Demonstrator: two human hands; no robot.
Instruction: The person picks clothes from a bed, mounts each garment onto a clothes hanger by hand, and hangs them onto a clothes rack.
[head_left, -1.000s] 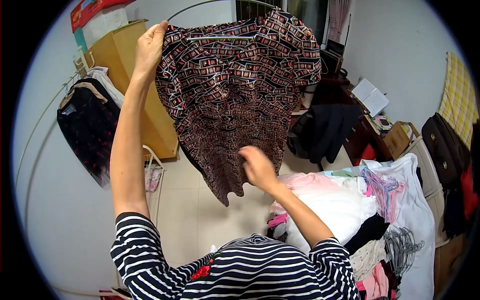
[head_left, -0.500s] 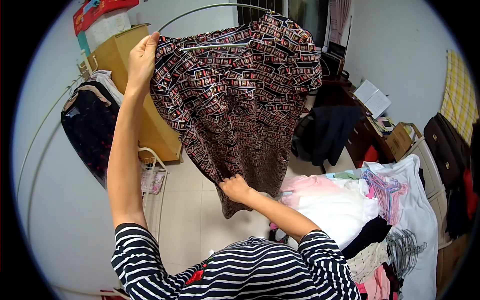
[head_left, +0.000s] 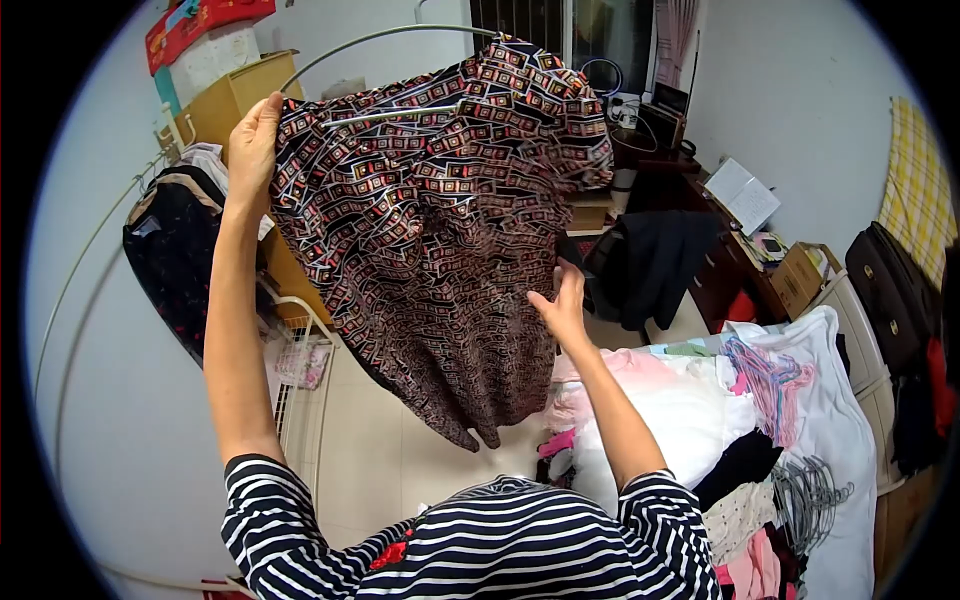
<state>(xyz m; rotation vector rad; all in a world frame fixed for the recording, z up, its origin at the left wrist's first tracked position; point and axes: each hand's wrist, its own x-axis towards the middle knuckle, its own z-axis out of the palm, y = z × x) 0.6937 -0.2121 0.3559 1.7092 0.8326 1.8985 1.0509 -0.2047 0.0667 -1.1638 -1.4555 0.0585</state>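
A short-sleeved black fabric garment with a red, white and tan geometric print (head_left: 430, 220) hangs in front of the person on a curved grey hanger (head_left: 380, 38), above the pale tiled floor (head_left: 365, 450). The left hand (head_left: 254, 150) is clenched on the garment's upper corner, at the hanger's end, so most of the cloth lies below and to the right of that fist. The right hand (head_left: 560, 308) is unclenched, thumb apart from the fingers, at the garment's lower right edge; whether its fingertips touch the cloth cannot be told. Beyond the right forearm, heaped white and pink clothes (head_left: 650, 410) lie beside multicoloured slim hangers (head_left: 765, 385).
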